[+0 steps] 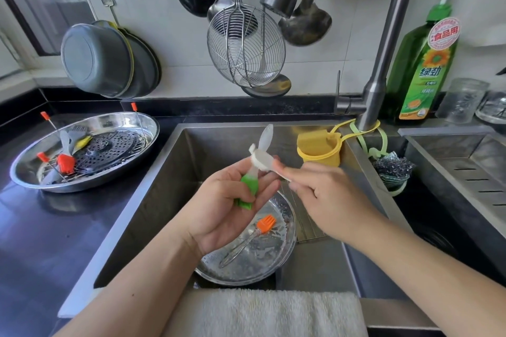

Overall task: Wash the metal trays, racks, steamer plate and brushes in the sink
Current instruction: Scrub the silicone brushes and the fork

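Two hands are being used: the green brush (247,189) is being gripped by the left hand (232,205), a white cloth (264,163) pinched by the right hand (325,197); light, probably slippery, best held by its handle.

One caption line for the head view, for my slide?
Left hand holds green brush over sink; right hand wipes it with white cloth.
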Tool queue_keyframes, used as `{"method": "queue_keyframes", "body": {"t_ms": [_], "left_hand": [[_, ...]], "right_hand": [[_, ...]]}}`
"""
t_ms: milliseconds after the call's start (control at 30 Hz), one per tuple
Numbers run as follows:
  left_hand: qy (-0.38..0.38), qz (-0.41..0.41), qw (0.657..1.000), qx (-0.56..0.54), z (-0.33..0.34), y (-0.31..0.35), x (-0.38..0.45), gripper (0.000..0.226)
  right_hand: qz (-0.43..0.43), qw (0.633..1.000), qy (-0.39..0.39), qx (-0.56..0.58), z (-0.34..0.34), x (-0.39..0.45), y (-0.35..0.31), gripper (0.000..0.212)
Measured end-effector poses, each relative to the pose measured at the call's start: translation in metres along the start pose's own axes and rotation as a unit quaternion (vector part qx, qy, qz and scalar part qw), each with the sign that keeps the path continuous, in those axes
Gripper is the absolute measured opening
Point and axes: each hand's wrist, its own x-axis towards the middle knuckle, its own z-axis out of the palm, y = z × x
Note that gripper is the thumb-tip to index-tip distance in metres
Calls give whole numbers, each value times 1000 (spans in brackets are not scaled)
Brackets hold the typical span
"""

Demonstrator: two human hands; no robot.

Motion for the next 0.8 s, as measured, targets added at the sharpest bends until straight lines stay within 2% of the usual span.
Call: {"method": "queue_keyframes", "body": {"t_ms": [133,233,300,400,500,567,700,800], "left_hand": [[18,27,999,-32,0,0,-1,84],[-32,28,997,-70,3,5,-2,82],[-21,17,995,-96,6,7,-5,71],[40,1,996,-84,11,9,-8,63],[69,-1,994,-83,12,6,-6,61],[91,2,992,-82,12,5,-5,58],[107,7,994,-36,10,3,-6,30],[102,24,994,-25,7,3,-3,31]], "right_hand": [[-52,996,-55,41,3,-9,-9,55],[-30,999,-11,24,0,-7,-8,55],[-39,999,-30,19,0,-7,-11,53],[-62,994,-84,30,0,-11,-17,50],[-49,996,-72,2,-2,-7,-15,49],[-53,994,-92,17,-2,-6,-18,48],[-75,987,-137,47,-3,-12,-25,46],[-74,987,-138,40,-3,-10,-23,47]]}}
